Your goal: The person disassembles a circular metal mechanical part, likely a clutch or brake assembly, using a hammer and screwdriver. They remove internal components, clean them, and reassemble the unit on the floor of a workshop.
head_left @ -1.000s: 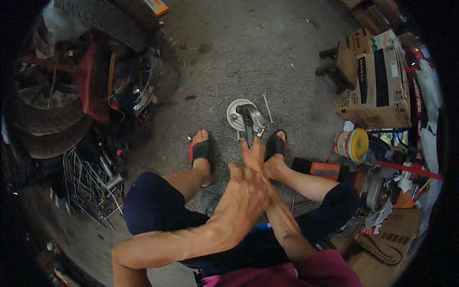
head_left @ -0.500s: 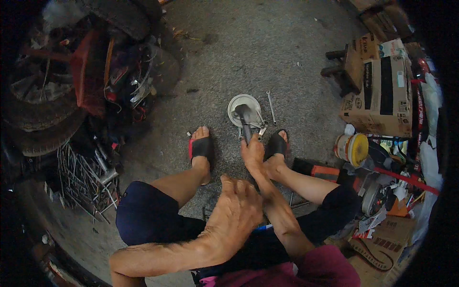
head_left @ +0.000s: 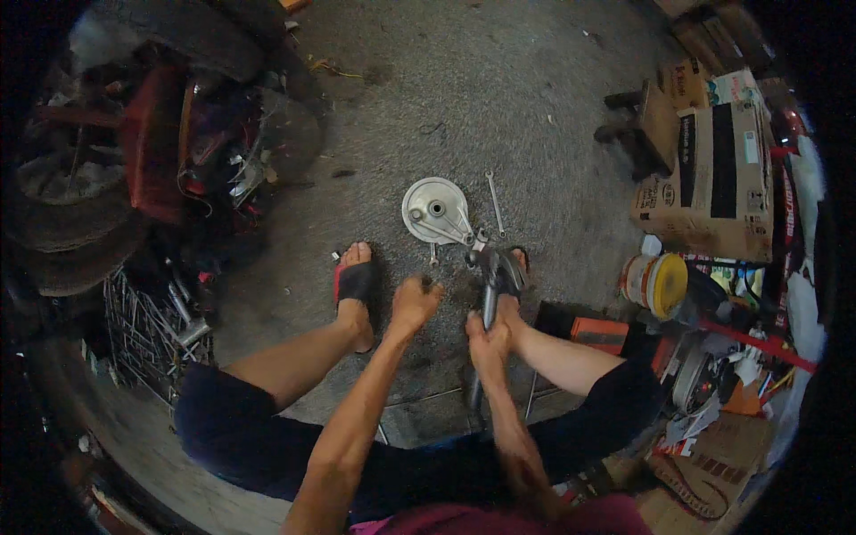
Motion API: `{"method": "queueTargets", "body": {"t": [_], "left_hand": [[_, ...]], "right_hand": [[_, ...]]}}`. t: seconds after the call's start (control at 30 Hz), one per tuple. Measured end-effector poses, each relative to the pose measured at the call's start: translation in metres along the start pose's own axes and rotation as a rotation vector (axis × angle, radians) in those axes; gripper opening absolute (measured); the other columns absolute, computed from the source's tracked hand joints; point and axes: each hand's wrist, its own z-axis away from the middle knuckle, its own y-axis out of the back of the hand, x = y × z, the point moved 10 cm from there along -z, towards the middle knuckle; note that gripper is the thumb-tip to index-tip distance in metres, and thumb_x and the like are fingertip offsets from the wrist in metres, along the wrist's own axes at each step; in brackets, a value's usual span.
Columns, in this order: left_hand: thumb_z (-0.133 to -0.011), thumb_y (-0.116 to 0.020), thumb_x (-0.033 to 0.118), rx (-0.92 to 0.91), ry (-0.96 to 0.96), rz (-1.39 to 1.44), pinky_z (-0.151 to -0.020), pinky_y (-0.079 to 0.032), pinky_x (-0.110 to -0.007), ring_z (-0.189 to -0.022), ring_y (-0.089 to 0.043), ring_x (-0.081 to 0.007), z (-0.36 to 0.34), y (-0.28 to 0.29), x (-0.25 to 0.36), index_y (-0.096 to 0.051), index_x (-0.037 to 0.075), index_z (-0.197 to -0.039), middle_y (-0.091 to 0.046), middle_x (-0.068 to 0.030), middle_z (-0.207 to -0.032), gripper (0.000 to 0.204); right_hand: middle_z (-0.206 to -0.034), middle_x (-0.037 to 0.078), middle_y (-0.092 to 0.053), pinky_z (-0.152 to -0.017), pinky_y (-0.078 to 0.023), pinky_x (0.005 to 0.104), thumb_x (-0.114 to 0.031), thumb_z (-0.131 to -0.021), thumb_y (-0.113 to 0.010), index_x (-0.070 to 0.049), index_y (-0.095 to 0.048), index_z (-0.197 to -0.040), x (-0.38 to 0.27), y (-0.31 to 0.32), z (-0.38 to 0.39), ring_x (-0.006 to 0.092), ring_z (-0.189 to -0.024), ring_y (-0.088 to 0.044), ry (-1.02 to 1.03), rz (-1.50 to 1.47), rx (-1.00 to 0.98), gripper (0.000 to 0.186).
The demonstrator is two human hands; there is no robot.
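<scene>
My right hand [head_left: 489,346] grips the handle of a hammer [head_left: 490,290]. Its metal head is raised near my right sandal, just below the brake plate. My left hand [head_left: 415,306] is low over the floor between my feet, fingers curled in. Whether anything small sits in those fingers is too blurred to make out. Ahead of both hands lies a round silver brake plate [head_left: 426,198] with a lever arm at its lower right. A bolt-like metal piece [head_left: 434,256] protrudes at its lower edge. Right of the plate rests a combination spanner [head_left: 496,205].
Tyres and a red metal part [head_left: 153,143] crowd the left, above a heap of metal rods [head_left: 138,334]. On the right are a wooden stool [head_left: 649,134], a cardboard box [head_left: 713,183], a yellow-ended tub [head_left: 664,285] and mixed clutter. My sandalled feet flank the work.
My left hand has come down from close before me toward the floor near the plate. The right hand has drawn the hammer back from above the plate, uncovering it.
</scene>
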Motion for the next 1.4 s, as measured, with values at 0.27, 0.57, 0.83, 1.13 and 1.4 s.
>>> {"method": "queueTargets", "body": {"t": [0.27, 0.57, 0.83, 1.13, 1.4], "left_hand": [[-0.072, -0.081, 0.014, 0.358, 0.289, 0.918, -0.070, -0.053, -0.042, -0.082, -0.066, -0.0307, -0.101, -0.055, -0.027, -0.046, -0.002, -0.118, -0.065, -0.0165, -0.101, 0.059], [-0.071, -0.081, 0.004, 0.282, 0.325, 1.160, -0.040, -0.034, -0.026, -0.059, -0.056, -0.0138, -0.098, -0.021, -0.031, -0.026, 0.005, -0.137, -0.060, -0.0081, -0.085, 0.087], [-0.073, -0.068, 0.002, 0.081, 0.241, 0.631, -0.048, -0.037, -0.025, -0.073, -0.051, -0.0118, -0.057, 0.047, -0.042, -0.040, 0.011, -0.141, -0.057, -0.0024, -0.106, 0.074], [-0.067, -0.075, 0.013, 0.065, 0.081, 0.419, -0.090, -0.049, -0.032, -0.107, -0.062, -0.0230, 0.006, 0.001, -0.123, -0.045, 0.007, -0.143, -0.062, -0.0136, -0.125, 0.082], [-0.067, -0.077, 0.014, 0.155, -0.057, 0.358, -0.094, -0.047, -0.033, -0.109, -0.063, -0.0269, 0.013, 0.001, -0.133, -0.049, 0.008, -0.139, -0.064, -0.0148, -0.123, 0.078]], "right_hand": [[-0.073, 0.007, -0.063, -0.052, -0.044, 0.0303, -0.017, -0.086, -0.065, -0.003, -0.065, -0.081, 0.064, -0.009, -0.027, 0.0172, -0.060, -0.058, 0.119, -0.253, -0.379, 0.015], [-0.069, 0.005, -0.062, -0.056, -0.046, 0.0308, -0.015, -0.088, -0.063, -0.003, -0.067, -0.083, 0.022, 0.025, 0.002, 0.0158, -0.060, -0.058, 0.159, -0.163, 0.078, 0.014], [-0.076, 0.002, -0.058, -0.063, -0.046, 0.0316, -0.018, -0.092, -0.061, -0.002, -0.064, -0.095, 0.019, 0.024, 0.010, 0.0134, -0.070, -0.056, 0.121, -0.059, -0.096, 0.017], [-0.063, 0.001, -0.050, -0.052, -0.039, 0.0340, -0.022, -0.085, -0.066, -0.001, -0.061, -0.087, 0.028, -0.008, 0.032, 0.0132, -0.057, -0.047, 0.110, 0.114, -0.119, 0.022], [-0.073, 0.025, -0.063, -0.064, -0.048, 0.0480, -0.034, -0.084, -0.066, 0.004, -0.059, -0.086, 0.007, -0.039, 0.045, 0.0411, -0.070, -0.064, 0.091, 0.224, -0.179, 0.039]]}}
